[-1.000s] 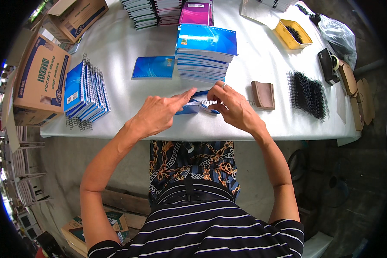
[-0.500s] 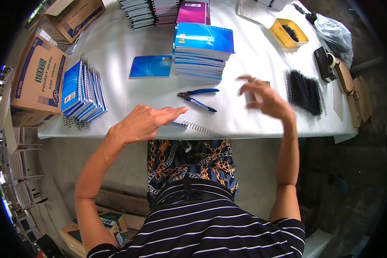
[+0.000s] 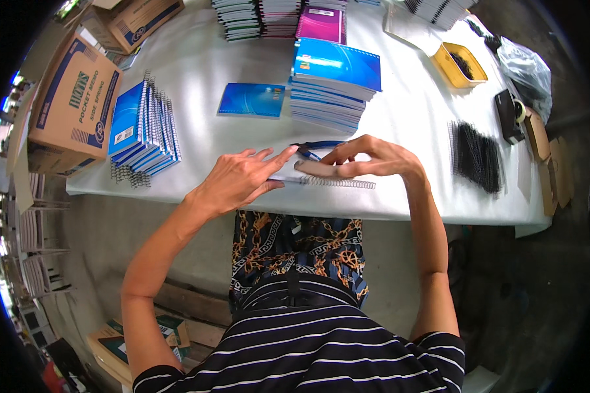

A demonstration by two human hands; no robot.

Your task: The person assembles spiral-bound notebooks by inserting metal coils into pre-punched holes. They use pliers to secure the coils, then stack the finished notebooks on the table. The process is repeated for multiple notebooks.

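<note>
My left hand (image 3: pixel 242 178) lies near the table's front edge, fingers spread and thumb apart. Beside it shows a sliver of a thin notebook (image 3: pixel 283 175), mostly hidden by that hand. From the notebook a black wire spiral (image 3: pixel 347 183) runs out to the right. My right hand (image 3: pixel 377 157) grips a flat greyish-brown block (image 3: pixel 318 168), its thumb below and fingers above, just over the near end of the spiral. Blue-handled cutting pliers (image 3: pixel 321 144) lie right behind, partly covered by the right hand.
A tall stack of blue notebooks (image 3: pixel 328 108) stands behind the hands, a single blue cover (image 3: pixel 251 99) beside it. Spiral-bound notebooks (image 3: pixel 147 131) and a carton (image 3: pixel 75 105) stand left. Black spirals (image 3: pixel 475 157), a yellow tub (image 3: pixel 452 75) and a tape dispenser (image 3: pixel 508 114) lie right.
My right hand has come left from the right side of the table, bringing the block over the spiral. My left hand's fingers have spread. The whole view has shifted slightly.
</note>
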